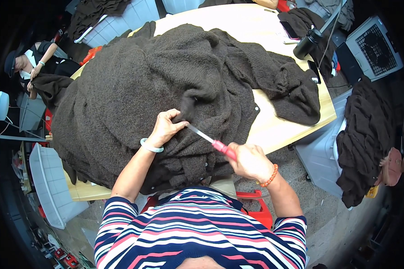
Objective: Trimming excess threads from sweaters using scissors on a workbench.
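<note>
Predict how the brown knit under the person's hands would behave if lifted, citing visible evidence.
The brown knit would probably sag, as it lies in soft folds. Its fuzzy surface likely resists slipping. Covering much of the table, it may feel bulky.

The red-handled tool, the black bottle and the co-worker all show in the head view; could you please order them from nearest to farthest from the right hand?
1. Red-handled tool: held in the right hand.
2. Black bottle: toward the picture's upper right.
3. Co-worker: near the picture's left edge.
</note>
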Motion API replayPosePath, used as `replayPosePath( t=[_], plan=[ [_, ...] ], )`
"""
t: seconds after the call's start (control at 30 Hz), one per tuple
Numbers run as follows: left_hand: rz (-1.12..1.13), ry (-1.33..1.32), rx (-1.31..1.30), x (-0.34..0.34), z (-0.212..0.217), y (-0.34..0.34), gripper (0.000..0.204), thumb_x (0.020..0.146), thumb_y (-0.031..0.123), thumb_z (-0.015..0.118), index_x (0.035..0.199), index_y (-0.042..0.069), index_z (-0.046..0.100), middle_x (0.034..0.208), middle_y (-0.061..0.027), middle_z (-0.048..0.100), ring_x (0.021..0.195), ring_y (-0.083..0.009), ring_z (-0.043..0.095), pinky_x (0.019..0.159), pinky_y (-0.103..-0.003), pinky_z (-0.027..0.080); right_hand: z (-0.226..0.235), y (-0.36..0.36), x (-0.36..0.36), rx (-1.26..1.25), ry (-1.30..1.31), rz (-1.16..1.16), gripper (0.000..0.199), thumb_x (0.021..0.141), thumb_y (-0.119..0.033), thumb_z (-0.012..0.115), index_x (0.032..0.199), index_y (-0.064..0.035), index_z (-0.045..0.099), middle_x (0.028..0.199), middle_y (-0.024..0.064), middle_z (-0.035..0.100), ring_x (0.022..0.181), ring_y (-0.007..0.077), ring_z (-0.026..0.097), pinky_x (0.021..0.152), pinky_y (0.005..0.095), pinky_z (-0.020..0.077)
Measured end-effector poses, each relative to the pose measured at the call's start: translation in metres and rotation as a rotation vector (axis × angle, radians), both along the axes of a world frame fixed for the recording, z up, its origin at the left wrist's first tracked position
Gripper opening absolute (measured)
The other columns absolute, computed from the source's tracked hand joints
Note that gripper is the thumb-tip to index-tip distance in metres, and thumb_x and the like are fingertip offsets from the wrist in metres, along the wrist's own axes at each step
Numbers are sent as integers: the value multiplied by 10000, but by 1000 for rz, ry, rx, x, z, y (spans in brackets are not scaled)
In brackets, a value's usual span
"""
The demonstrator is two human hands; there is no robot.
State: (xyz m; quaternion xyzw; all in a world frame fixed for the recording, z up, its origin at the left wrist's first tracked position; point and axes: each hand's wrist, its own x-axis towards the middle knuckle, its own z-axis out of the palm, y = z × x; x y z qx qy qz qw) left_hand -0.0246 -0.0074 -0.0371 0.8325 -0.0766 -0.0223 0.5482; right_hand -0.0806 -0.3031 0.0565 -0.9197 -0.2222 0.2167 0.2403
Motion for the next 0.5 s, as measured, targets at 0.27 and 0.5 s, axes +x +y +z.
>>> replayPosePath(
  t=[0.27, 0.5],
  plan=[
    [108, 51, 272, 15, 19, -22, 433, 719, 241, 869, 975, -12, 628, 798, -25, 579, 706, -129, 552, 676, -291, 474, -7, -23, 2, 77, -5, -80, 159, 912, -225, 629, 938, -81, 564, 694, 174, 609, 699, 406, 626, 654, 496, 481],
    [210, -213, 397, 54, -14, -43, 389, 757, 209, 815, 1008, -34, 644, 808, -100, 627, 710, -172, 602, 674, -304, 488, -11, -31, 7, 96, -57, -173, 147, 906, -210, 628, 952, -84, 566, 709, 174, 620, 711, 406, 635, 669, 496, 489]
  ],
)
